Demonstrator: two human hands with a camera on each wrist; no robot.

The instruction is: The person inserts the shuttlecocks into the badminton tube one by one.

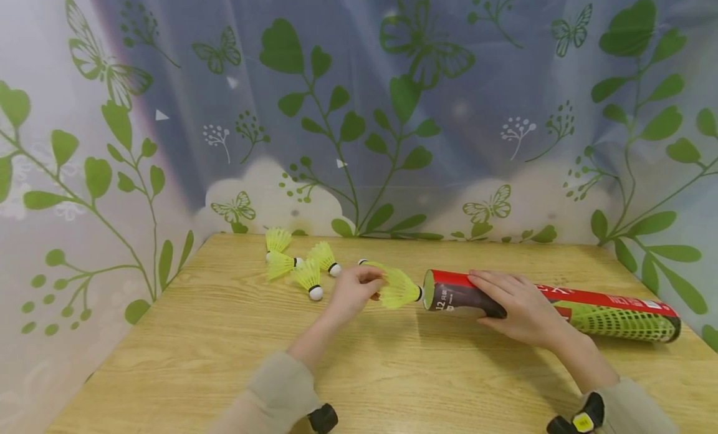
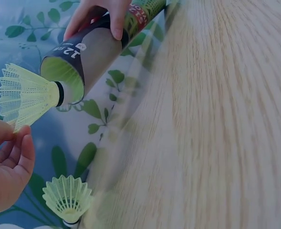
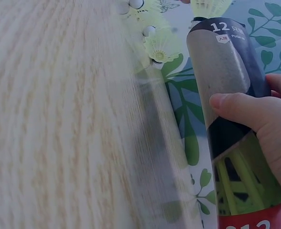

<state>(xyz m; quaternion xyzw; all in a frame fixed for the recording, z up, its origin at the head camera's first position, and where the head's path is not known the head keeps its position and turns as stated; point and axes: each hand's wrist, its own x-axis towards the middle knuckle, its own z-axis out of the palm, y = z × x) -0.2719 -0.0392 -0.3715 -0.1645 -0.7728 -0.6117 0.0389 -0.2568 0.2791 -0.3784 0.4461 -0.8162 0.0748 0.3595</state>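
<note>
My left hand (image 1: 353,292) pinches the skirt edge of a yellow shuttlecock (image 1: 399,289) between thumb and fingers. Its white cork points right, at the open mouth of a long red, black and green shuttlecock tube (image 1: 611,318). In the left wrist view the cork of this shuttlecock (image 2: 33,93) overlaps the tube's mouth; how deep it sits is hard to tell. Around the tube's near part my right hand (image 1: 518,306) is wrapped, thumb on one side and fingers over the top. The tube's inside is mostly hidden.
Several loose yellow shuttlecocks, one of them a shuttlecock (image 1: 310,278) with its cork toward me, lie left of my left hand. Another shuttlecock (image 1: 363,262) is partly hidden behind that hand. A patterned curtain (image 1: 359,110) hangs behind the wooden table (image 1: 224,359).
</note>
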